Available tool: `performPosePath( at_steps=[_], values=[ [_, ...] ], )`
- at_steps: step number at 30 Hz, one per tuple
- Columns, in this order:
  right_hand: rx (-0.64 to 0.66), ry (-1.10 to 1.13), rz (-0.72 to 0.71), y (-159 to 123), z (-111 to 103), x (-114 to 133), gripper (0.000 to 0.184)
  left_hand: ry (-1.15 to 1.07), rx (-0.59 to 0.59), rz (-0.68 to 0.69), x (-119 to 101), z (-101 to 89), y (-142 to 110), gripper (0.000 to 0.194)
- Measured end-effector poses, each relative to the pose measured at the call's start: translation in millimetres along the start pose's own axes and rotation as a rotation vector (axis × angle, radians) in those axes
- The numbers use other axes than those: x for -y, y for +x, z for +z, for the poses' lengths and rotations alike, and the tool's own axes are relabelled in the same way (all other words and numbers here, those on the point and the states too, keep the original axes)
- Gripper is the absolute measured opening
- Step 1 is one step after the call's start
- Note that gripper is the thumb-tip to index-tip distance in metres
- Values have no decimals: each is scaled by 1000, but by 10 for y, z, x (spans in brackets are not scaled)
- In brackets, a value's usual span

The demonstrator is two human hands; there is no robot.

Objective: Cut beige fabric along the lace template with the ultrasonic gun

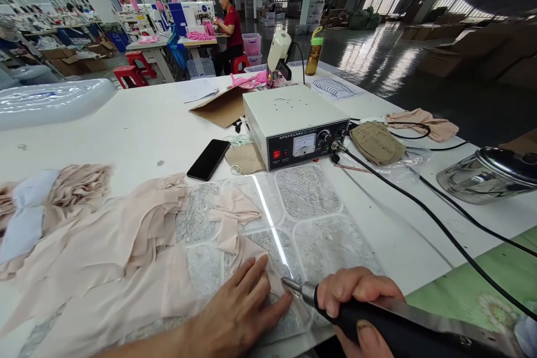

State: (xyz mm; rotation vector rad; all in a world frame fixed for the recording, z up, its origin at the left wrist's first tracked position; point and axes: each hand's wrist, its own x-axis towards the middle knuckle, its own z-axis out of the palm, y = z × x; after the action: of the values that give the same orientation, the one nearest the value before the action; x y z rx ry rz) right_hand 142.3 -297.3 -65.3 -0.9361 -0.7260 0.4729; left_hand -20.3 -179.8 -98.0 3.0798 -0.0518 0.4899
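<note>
My left hand lies open, fingers spread, pressing a narrow beige fabric piece against a grey stone-patterned mat. My right hand is wrapped round the black handle of a handheld ultrasonic tool. Its pointed metal tip rests at the fabric's edge, close beside my left thumb and index finger; whether it touches the cloth I cannot tell. Above my left hand, the fabric runs up in folds to a small gathered bit. A layered pile of beige fabric pieces spreads to the left, partly beneath my left forearm.
A white control box with dial and knobs stands behind the mat, its black cable curving right. Around it are a phone, brown card patterns, a steel canister and a bottle. People sit and stand at machines beyond.
</note>
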Motion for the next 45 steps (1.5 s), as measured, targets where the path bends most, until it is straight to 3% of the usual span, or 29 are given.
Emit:
performPosePath(
  at_steps=[10,21,31,45],
  values=[
    [96,-11,19,-9,-73,-60,4,-13,7,36,50,29,-31,44],
    [72,39,4,41,21,-124,4,3,-3,21,19,21,-10,42],
    [54,47,31,0,-56,-222,7,20,-9,-2,9,36,-48,42],
    [53,26,-39,106,51,-162,5,62,-34,2,19,38,-57,42]
  ],
)
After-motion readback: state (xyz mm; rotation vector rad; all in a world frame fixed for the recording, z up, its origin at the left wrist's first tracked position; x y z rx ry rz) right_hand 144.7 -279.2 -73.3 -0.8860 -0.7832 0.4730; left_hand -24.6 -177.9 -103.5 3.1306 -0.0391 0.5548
